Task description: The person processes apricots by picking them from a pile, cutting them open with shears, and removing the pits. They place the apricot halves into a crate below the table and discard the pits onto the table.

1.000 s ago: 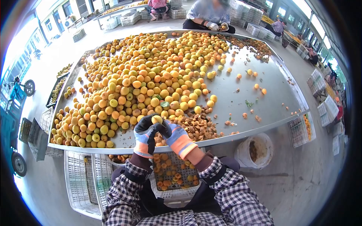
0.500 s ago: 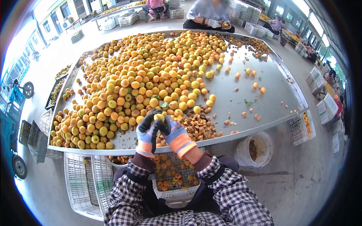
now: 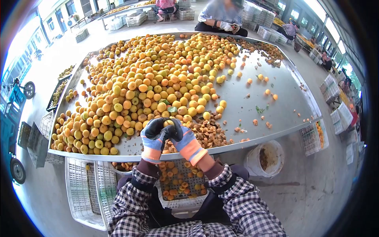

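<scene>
Gloved in black, blue and orange, my left hand [image 3: 153,136] and my right hand [image 3: 184,139] meet at the near edge of the metal table [image 3: 276,106]. Their fingers are closed round one yellow apricot [image 3: 167,123], which is mostly covered by the gloves. Just beyond them rises a big heap of apricots [image 3: 138,83]. A pile of brown apricot pits [image 3: 209,132] lies right beside my right hand. Below my wrists, a white crate [image 3: 177,203] holds apricot halves [image 3: 183,185].
On the floor to the right stands a white bucket [image 3: 254,160] with brown residue inside. White crates [image 3: 85,193] sit at my left. Across the table a person [image 3: 221,17] sits near a second pile of pits [image 3: 268,51]. A few loose apricots [image 3: 267,91] lie on the table's right part.
My fingers have closed further over the apricot, so less of it shows. Both hands stay in nearly the same place. The person opposite has lowered their hands slightly.
</scene>
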A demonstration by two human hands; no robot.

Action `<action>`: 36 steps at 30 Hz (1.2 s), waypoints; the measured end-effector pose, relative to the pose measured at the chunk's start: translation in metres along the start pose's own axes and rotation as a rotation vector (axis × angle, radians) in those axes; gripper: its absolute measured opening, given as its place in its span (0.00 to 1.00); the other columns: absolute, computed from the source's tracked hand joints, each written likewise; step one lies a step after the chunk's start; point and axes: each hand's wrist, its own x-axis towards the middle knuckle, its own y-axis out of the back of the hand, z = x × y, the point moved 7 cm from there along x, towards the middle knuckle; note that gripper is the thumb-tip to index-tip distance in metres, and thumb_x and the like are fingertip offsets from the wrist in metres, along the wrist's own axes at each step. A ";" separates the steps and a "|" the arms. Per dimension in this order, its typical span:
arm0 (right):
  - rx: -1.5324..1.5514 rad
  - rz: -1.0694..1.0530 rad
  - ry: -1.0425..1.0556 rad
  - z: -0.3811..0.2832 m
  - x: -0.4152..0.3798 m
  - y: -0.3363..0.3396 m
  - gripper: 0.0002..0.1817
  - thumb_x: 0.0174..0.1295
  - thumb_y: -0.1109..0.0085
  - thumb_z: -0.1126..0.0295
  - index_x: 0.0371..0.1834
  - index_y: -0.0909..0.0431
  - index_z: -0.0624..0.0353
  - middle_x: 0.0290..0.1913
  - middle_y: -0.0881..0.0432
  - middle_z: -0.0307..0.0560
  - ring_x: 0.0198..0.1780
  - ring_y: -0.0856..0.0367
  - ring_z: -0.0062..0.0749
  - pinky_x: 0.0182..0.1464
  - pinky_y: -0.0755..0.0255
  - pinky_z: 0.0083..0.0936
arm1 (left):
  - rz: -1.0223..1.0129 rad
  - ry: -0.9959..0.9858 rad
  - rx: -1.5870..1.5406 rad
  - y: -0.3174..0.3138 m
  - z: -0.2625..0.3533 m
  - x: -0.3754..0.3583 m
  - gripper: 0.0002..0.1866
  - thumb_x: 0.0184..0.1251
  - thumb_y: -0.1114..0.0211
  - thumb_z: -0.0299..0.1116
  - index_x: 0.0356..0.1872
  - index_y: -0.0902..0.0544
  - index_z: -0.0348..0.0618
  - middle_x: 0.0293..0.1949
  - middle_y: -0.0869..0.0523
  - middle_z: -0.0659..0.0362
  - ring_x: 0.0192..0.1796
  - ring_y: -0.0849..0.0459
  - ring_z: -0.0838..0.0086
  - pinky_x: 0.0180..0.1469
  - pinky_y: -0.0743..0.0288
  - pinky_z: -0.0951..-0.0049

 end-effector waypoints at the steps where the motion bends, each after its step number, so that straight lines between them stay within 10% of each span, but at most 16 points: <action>1: 0.000 -0.002 0.001 -0.003 0.001 0.000 0.24 0.61 0.41 0.67 0.60 0.33 0.57 0.42 0.18 0.60 0.49 0.21 0.56 0.46 0.24 0.40 | -0.014 -0.009 -0.008 -0.001 0.004 -0.001 0.17 0.57 0.28 0.23 0.47 0.19 0.33 0.43 0.14 0.59 0.42 0.17 0.77 0.46 0.21 0.77; 10: 0.336 0.024 0.041 0.005 0.003 -0.001 0.27 0.55 0.35 0.77 0.60 0.31 0.58 0.46 0.17 0.48 0.47 0.16 0.35 0.48 0.23 0.25 | -0.058 0.032 -0.008 -0.002 0.012 -0.006 0.16 0.61 0.35 0.23 0.51 0.20 0.33 0.47 0.16 0.58 0.48 0.18 0.76 0.52 0.24 0.76; 12: 0.802 -0.081 -0.300 0.028 -0.001 -0.013 0.27 0.55 0.35 0.79 0.60 0.30 0.60 0.47 0.18 0.44 0.48 0.18 0.25 0.48 0.23 0.21 | -0.078 0.038 0.031 -0.003 0.016 -0.008 0.16 0.63 0.37 0.24 0.52 0.20 0.33 0.49 0.16 0.57 0.50 0.19 0.76 0.53 0.25 0.76; 21: 0.763 -0.021 -0.425 0.030 -0.005 0.014 0.23 0.59 0.38 0.81 0.58 0.30 0.62 0.49 0.18 0.42 0.48 0.19 0.21 0.49 0.25 0.18 | 0.043 0.309 -0.400 0.009 0.006 -0.006 0.18 0.70 0.43 0.29 0.60 0.25 0.37 0.50 0.18 0.56 0.49 0.17 0.69 0.44 0.16 0.71; 25: 0.180 -0.776 -0.231 -0.030 -0.026 0.024 0.28 0.58 0.37 0.76 0.64 0.31 0.55 0.50 0.18 0.44 0.52 0.21 0.20 0.52 0.28 0.20 | -0.056 0.361 -0.271 0.010 0.010 -0.008 0.19 0.71 0.47 0.28 0.61 0.26 0.39 0.52 0.19 0.56 0.48 0.16 0.70 0.37 0.18 0.76; 36: 0.998 0.350 -0.019 -0.009 0.008 0.075 0.12 0.70 0.46 0.63 0.45 0.28 0.61 0.18 0.29 0.41 0.12 0.36 0.23 0.13 0.40 0.21 | -0.277 0.464 -0.170 -0.035 -0.013 -0.029 0.23 0.61 0.35 0.22 0.59 0.25 0.39 0.42 0.15 0.58 0.34 0.17 0.80 0.31 0.28 0.83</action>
